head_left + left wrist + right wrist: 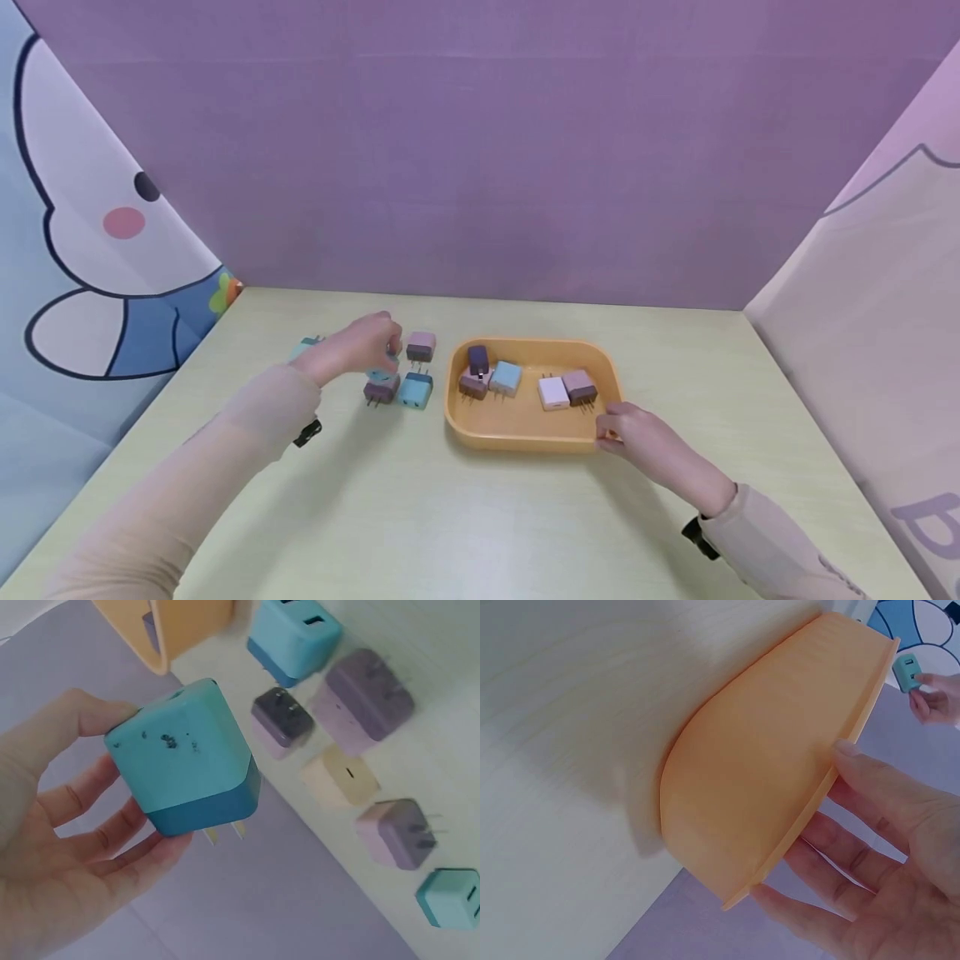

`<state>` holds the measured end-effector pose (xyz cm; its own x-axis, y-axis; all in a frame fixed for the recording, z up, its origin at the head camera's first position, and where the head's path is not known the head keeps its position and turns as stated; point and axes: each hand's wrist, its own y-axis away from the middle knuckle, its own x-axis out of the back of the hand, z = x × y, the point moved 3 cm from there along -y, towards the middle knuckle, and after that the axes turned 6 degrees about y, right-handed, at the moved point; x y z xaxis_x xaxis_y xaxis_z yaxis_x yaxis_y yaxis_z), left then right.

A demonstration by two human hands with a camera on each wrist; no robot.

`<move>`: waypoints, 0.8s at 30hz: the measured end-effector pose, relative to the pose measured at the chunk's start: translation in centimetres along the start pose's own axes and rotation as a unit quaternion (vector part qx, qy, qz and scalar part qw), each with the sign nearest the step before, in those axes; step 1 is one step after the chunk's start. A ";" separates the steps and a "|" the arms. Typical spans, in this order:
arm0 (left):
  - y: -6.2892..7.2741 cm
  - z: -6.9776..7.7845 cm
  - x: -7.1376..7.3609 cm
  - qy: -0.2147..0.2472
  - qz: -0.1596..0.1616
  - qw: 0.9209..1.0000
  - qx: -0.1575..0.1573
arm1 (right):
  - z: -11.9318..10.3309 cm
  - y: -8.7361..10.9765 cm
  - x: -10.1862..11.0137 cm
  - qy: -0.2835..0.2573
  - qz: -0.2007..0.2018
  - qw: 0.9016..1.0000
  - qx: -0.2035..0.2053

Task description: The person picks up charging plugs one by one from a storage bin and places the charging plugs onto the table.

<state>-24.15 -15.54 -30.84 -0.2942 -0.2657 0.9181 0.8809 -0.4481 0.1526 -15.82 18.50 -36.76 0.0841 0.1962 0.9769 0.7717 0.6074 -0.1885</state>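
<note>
My left hand [356, 346] pinches a teal charger plug [184, 754] between thumb and fingers, above the table to the left of the orange tray [517, 444]. Two metal prongs stick out from its darker blue end. My right hand [652, 437] grips the tray's rim at the near right corner, thumb on one side and fingers on the other. Inside the tray lie several chargers: a dark purple one [477, 357], a light blue one [506, 377], a white one [553, 394] and mauve-brown ones [580, 386].
Several loose chargers lie left of the tray, among them a blue one [416, 391], a mauve one [421, 345], a cream one [340, 777] and a teal one [304, 347] at the left. A purple backdrop [487, 167] stands behind the table [480, 525].
</note>
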 end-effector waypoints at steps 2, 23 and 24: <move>0.2 -0.3 -0.1 -0.003 -0.004 1.000 0.000 | 0.0 0.0 0.0 -0.001 -0.001 1.000 0.000; 1.6 -3.2 -0.9 -0.044 -0.045 0.998 0.013 | -0.1 0.1 0.2 -0.008 -0.007 1.000 -0.005; 1.6 -3.4 -1.0 -0.044 -0.049 0.998 0.016 | -0.1 0.1 0.2 -0.008 -0.007 1.000 -0.005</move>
<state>-23.72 -18.91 -32.77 -0.3463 -0.1454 0.9268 0.8612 -0.4411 0.2526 -15.68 18.46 -36.61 0.0627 0.2007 0.9776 0.7794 0.6020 -0.1736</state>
